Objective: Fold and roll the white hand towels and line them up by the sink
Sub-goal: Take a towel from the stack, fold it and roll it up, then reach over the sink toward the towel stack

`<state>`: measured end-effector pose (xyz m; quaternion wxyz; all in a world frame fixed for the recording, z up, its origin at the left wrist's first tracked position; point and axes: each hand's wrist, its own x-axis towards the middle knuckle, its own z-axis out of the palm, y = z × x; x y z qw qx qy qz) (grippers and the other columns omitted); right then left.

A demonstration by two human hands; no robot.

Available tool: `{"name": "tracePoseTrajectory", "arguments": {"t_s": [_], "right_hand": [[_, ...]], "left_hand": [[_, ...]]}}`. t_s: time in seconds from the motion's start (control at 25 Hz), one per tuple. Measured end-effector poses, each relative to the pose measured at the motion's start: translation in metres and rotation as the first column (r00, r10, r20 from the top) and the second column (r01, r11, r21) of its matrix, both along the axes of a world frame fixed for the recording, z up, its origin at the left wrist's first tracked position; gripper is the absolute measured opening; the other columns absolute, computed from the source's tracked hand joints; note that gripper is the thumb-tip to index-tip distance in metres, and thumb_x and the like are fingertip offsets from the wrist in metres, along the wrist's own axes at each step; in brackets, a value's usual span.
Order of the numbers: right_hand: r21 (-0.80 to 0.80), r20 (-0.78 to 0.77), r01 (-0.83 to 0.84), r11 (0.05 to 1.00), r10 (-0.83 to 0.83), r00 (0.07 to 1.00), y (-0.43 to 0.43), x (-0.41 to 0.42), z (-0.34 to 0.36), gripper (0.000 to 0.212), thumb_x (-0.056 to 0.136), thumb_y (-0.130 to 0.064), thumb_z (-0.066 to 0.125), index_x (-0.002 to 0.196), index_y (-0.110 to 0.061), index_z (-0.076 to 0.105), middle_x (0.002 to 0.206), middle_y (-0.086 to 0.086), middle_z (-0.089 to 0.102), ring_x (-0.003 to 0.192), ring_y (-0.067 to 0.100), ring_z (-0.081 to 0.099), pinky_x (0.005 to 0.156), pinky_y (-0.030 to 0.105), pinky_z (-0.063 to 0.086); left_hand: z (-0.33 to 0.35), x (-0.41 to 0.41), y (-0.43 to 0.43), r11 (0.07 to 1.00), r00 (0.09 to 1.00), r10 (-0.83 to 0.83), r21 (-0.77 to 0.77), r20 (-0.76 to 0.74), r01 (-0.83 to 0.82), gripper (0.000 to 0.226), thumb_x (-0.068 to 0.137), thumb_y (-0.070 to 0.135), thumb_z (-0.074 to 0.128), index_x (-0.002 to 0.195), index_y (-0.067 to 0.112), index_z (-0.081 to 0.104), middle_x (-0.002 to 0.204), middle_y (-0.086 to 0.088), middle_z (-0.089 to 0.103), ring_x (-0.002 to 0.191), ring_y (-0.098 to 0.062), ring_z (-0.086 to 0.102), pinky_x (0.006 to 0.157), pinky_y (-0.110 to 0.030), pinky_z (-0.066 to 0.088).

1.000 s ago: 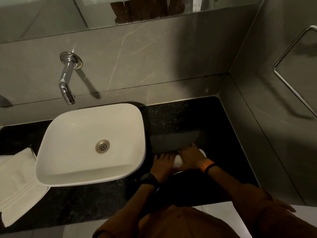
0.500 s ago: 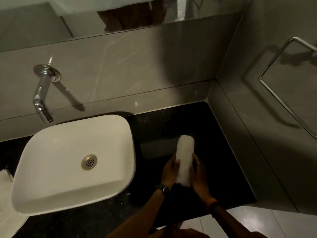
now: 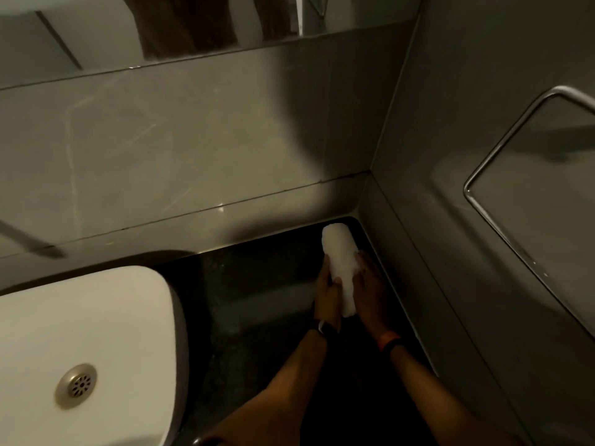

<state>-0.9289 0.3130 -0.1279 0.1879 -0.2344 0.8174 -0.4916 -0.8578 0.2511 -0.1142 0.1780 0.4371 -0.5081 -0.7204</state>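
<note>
A rolled white hand towel [image 3: 339, 255] lies lengthwise on the black countertop [image 3: 257, 284], its far end close to the back right corner by the walls. My left hand [image 3: 326, 292] grips its left side and my right hand [image 3: 368, 289] grips its right side, both near the roll's near end. The white sink basin [image 3: 80, 333] sits to the left, apart from the towel.
Grey tiled walls [image 3: 193, 140] close the counter at the back and right. A chrome towel rail [image 3: 515, 162] hangs on the right wall. A mirror [image 3: 161, 24] runs along the top. The sink drain [image 3: 76, 385] shows at lower left.
The towel went from being rolled crosswise near the counter front to a finished roll turned lengthwise, then carried back and right into the corner. The view swung right, losing the tap and the left towels.
</note>
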Motion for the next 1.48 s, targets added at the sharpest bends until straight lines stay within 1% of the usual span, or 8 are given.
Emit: {"name": "tracePoseTrajectory", "arguments": {"t_s": [0.12,0.4,0.64,0.72,0.84,1.0,1.28,1.48], "right_hand": [[-0.007,-0.097,-0.036,0.999,0.036,0.995,-0.013,-0.029,0.002,0.047,0.095,0.001,0.038,0.139,-0.012,0.043,0.150,0.008,0.037,0.134,0.022,0.037,0.107,0.029,0.028],[0.029,-0.105,-0.098,0.995,0.101,0.989,-0.042,-0.072,-0.005,0.041,0.099,-0.029,0.041,0.139,-0.020,0.045,0.146,0.007,0.042,0.132,0.024,0.040,0.114,0.038,0.029],[0.010,-0.110,0.016,1.000,-0.015,0.994,-0.045,-0.049,0.024,0.040,0.098,-0.021,0.048,0.137,-0.018,0.047,0.142,0.003,0.045,0.126,0.016,0.042,0.107,0.038,0.036],[0.053,-0.344,-0.074,0.996,0.088,0.935,-0.051,-0.022,0.033,0.039,0.097,-0.010,0.044,0.135,-0.005,0.047,0.141,0.016,0.045,0.129,0.026,0.041,0.110,0.046,0.035],[0.259,-0.605,-0.161,0.952,0.290,0.742,-0.074,0.040,0.058,0.042,0.094,-0.023,0.041,0.129,-0.003,0.051,0.137,0.021,0.049,0.127,0.035,0.043,0.111,0.048,0.032],[0.373,-0.689,-0.251,0.893,0.447,0.570,-0.119,0.155,0.090,0.052,0.097,-0.039,0.038,0.140,-0.009,0.040,0.150,0.019,0.034,0.141,0.034,0.024,0.114,0.053,0.021],[0.376,-0.691,-0.457,0.806,0.573,0.441,-0.205,0.405,0.111,0.074,0.092,-0.058,0.039,0.150,-0.018,0.016,0.159,0.014,0.007,0.147,0.028,-0.001,0.117,0.054,0.006],[0.376,-0.607,-0.578,0.724,0.664,0.437,-0.260,0.583,0.111,0.072,0.093,-0.059,0.037,0.149,-0.019,0.017,0.159,0.012,0.012,0.147,0.025,0.001,0.119,0.049,0.009]], "left_hand": [[-0.006,-0.036,-0.012,0.999,0.999,0.038,0.003,-0.035,-0.038,0.038,0.103,0.001,0.030,0.120,0.025,0.055,0.108,0.013,0.063,0.092,0.000,0.063,0.085,-0.022,0.052],[-0.014,-0.078,-0.030,0.967,0.978,0.077,0.255,-0.196,-0.025,0.054,0.100,0.000,0.034,0.149,0.020,0.024,0.150,-0.010,0.035,0.131,-0.027,0.041,0.109,-0.045,0.036],[0.020,-0.031,-0.051,0.974,0.980,-0.195,-0.126,-0.024,0.191,0.053,0.102,0.023,0.041,0.150,0.015,0.021,0.153,-0.003,0.027,0.139,-0.018,0.025,0.111,-0.030,0.022],[0.036,0.007,-0.070,0.848,0.964,-0.239,-0.458,0.117,0.266,0.052,0.102,0.031,0.041,0.148,0.012,0.026,0.153,-0.007,0.028,0.141,-0.021,0.024,0.116,-0.035,0.019],[0.058,0.085,-0.107,0.422,0.926,-0.169,-0.825,0.336,0.377,0.053,0.099,0.036,0.040,0.143,0.008,0.035,0.150,-0.013,0.034,0.141,-0.024,0.025,0.117,-0.043,0.021],[0.087,0.228,-0.151,0.144,0.833,0.066,-0.831,0.550,0.537,0.057,0.099,0.043,0.039,0.146,0.012,0.030,0.152,-0.010,0.033,0.142,-0.023,0.022,0.118,-0.041,0.016],[0.109,0.508,-0.214,0.271,0.620,0.354,-0.712,0.700,0.648,0.074,0.093,0.065,0.014,0.152,0.022,-0.001,0.161,-0.006,0.002,0.146,-0.023,-0.006,0.118,-0.050,0.004],[0.103,0.692,-0.242,0.466,0.533,0.426,-0.682,0.731,0.564,0.075,0.091,0.066,0.015,0.151,0.019,0.014,0.158,-0.009,0.019,0.146,-0.026,0.007,0.118,-0.052,0.006]]}}
